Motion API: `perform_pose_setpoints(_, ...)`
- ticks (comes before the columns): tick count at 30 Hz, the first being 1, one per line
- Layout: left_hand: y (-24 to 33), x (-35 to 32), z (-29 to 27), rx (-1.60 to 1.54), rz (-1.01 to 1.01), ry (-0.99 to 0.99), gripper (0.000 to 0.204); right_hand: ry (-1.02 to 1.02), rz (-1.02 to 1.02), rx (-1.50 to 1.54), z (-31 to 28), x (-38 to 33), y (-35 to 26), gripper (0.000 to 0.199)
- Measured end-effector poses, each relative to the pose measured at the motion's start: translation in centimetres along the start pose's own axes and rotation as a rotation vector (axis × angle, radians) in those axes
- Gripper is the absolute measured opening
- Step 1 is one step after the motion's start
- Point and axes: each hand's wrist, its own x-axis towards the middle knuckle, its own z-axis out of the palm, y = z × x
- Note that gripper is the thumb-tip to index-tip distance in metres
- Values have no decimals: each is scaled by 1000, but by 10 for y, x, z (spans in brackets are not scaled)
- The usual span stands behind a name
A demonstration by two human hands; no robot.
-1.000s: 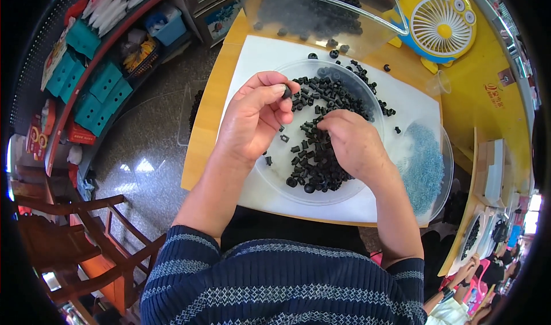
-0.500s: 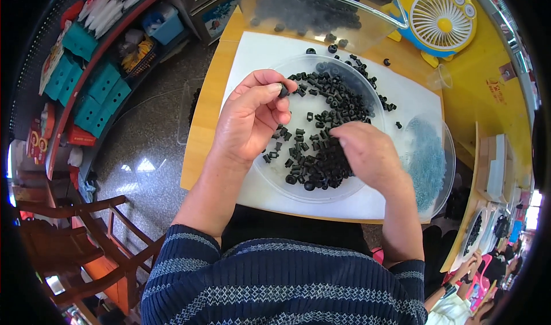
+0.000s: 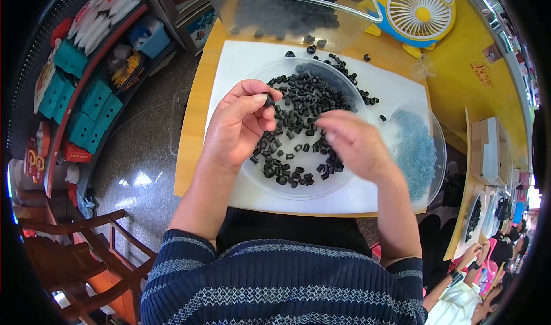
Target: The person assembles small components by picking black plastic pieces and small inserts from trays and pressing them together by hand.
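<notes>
The round black piece (image 3: 268,100) sits between the thumb and bent forefinger of the left hand (image 3: 232,124), pinched at the fingertips above the left side of a clear round tray (image 3: 333,186). The right hand (image 3: 356,144) hangs over the tray's right side, blurred, its fingertips drawn close together near the loose black parts (image 3: 310,89); whether they grip one, I cannot tell. The held piece is small, dark and partly hidden by the thumb; the loose parts are mostly short, spool-like bits, with rounder ones near the tray's lower left. The tray rests on a white sheet (image 3: 229,66) over a wooden table (image 3: 198,89). Beyond it stands a clear bin (image 3: 356,29) of black parts, with a yellow fan (image 3: 422,14) to its right. Pale blue beads (image 3: 413,158) lie in a dish (image 3: 439,178) at the sheet's right edge. Leftward are teal boxes (image 3: 94,115), a shiny speckled floor (image 3: 143,153) and a wooden chair (image 3: 77,256).
</notes>
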Motion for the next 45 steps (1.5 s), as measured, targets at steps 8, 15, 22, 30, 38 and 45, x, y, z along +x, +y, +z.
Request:
perform_pose_setpoints(8, -3, 2, 2, 7, 9, -41, 9, 179, 98, -377, 6, 13, 21, 21)
perform_pose_setpoints(15, -3, 2, 0, -8, 10, -26, 9, 162, 151, -42, -12, 4, 13, 17)
perform_pose_setpoints(22, -2, 2, -1, 20, 18, -13, 8, 69, 193, -21, -26, -15, 4, 14)
perform_pose_setpoints(30, -4, 3, 0, 55, 17, -26, 9, -243, -123, -110, 25, -9, -14, 8)
perform_pose_setpoints(38, -3, 1, 0, 49, 17, -34, 10, -79, 79, -392, 19, -1, 0, 15)
perform_pose_setpoints(45, -3, -1, 2, 37, -9, -90, 14, 113, 326, 392, -2, -6, 2, 19)
